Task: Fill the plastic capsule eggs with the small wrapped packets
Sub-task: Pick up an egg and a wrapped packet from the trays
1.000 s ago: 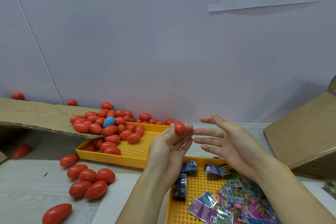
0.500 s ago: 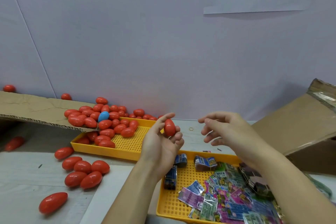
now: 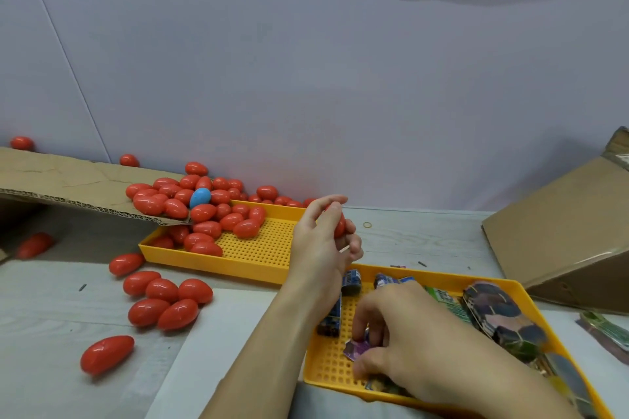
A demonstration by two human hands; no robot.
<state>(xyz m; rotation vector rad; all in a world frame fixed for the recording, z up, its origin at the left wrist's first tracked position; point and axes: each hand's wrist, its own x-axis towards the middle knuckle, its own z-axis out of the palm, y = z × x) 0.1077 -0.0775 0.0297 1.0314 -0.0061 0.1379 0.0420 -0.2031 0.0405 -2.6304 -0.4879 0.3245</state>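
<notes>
My left hand (image 3: 323,241) is raised over the table and holds a red capsule egg (image 3: 339,226) between thumb and fingers. My right hand (image 3: 398,340) is down in the near yellow tray (image 3: 328,371), its fingertips pinched on a purple wrapped packet (image 3: 355,349). More wrapped packets (image 3: 500,316) lie in that tray, partly hidden by my right hand and arm. A second yellow tray (image 3: 258,252) behind holds several red eggs (image 3: 204,229), and one blue egg (image 3: 200,197) sits in the pile.
A torn cardboard flap (image 3: 75,183) spills eggs at the left. Several loose red eggs (image 3: 163,299) lie on the grey table, one (image 3: 107,354) near the front. A cardboard box (image 3: 561,234) stands at the right. The wall is close behind.
My right hand dropped from beside the egg into the near tray and closed on a purple packet. My left hand kept the red egg and stayed about where it was.
</notes>
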